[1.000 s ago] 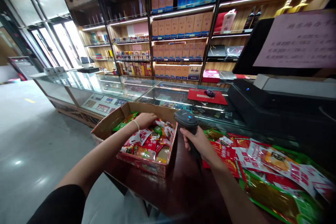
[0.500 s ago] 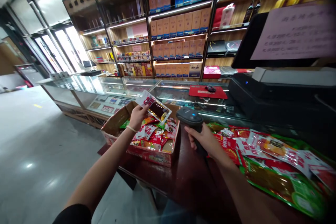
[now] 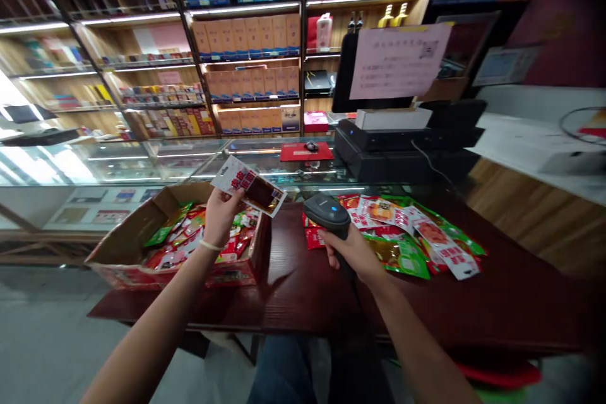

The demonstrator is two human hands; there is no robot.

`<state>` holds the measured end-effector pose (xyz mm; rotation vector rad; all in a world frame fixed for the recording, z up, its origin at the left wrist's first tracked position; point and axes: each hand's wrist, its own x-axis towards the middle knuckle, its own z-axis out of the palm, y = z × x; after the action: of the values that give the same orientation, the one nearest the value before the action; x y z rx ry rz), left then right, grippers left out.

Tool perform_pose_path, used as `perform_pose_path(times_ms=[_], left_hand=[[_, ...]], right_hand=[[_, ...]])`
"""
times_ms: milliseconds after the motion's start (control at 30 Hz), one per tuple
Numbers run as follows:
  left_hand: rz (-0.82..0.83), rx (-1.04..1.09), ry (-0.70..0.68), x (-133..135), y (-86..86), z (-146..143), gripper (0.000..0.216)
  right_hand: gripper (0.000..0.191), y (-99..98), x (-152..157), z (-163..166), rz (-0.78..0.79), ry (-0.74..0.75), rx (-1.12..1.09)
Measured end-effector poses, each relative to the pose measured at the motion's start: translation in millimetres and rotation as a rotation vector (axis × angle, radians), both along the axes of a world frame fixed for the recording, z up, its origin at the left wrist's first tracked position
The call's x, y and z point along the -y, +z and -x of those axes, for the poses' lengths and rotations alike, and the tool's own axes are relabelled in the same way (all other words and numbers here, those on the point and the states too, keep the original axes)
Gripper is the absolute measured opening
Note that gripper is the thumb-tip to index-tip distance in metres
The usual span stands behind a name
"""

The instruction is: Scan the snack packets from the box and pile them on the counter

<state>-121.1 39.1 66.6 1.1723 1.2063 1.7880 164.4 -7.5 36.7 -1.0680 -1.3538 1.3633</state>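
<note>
My left hand (image 3: 221,213) is closed on a red-and-white snack packet (image 3: 248,185), held up above the right end of an open cardboard box (image 3: 124,241) full of several similar packets. My right hand (image 3: 349,251) grips the handle of a black barcode scanner (image 3: 327,213), whose head with a blue light points toward the raised packet. Scanner and packet are a short gap apart over the dark wooden table (image 3: 303,287). A heap of red and green snack packets (image 3: 407,233) lies on the table just right of the scanner.
Behind the table runs a glass display counter (image 3: 156,161) with a red mat (image 3: 306,151) and a black till and monitor (image 3: 402,139) bearing a paper notice. Shelves of boxed goods (image 3: 246,57) fill the back wall. A white counter (image 3: 530,145) stands at the right.
My left hand went from reaching into the box to lifting a packet out and holding it up near the scanner. My head turned right, shifting the whole scene leftward.
</note>
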Motion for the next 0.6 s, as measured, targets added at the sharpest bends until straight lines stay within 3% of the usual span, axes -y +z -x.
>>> perform_pose_path(times_ms=[100, 200, 300, 367, 500, 600], left_hand=[[0.009, -0.148, -0.031, -7.6, -5.7, -45.7, 0.039], [-0.012, -0.36, -0.034, -18.8, -25.3, -97.3, 0.028], [-0.096, -0.587, -0.111, -30.5, -63.6, -148.5, 0.02], [-0.145, -0.749, -0.214, -37.0, -95.2, -176.0, 0.032], [-0.021, -1.118, -0.449, -44.9, -146.3, -203.2, 0.049], [0.014, -1.188, -0.475, -46.7, -158.6, -203.1, 0.061]], right_hand=[[0.041, -7.3, 6.7, -31.2, 0.017, -0.105, -0.023], [0.042, -14.9, 13.5, -60.8, 0.038, -0.213, -0.037], [0.043, -21.7, 21.1, -86.2, 0.06, -0.299, -0.05], [0.045, -24.9, 26.6, -99.9, 0.054, -0.32, -0.057], [0.044, -28.7, 37.1, -118.6, 0.04, -0.342, -0.075], [0.043, -31.8, 40.7, -123.6, 0.034, -0.348, -0.067]])
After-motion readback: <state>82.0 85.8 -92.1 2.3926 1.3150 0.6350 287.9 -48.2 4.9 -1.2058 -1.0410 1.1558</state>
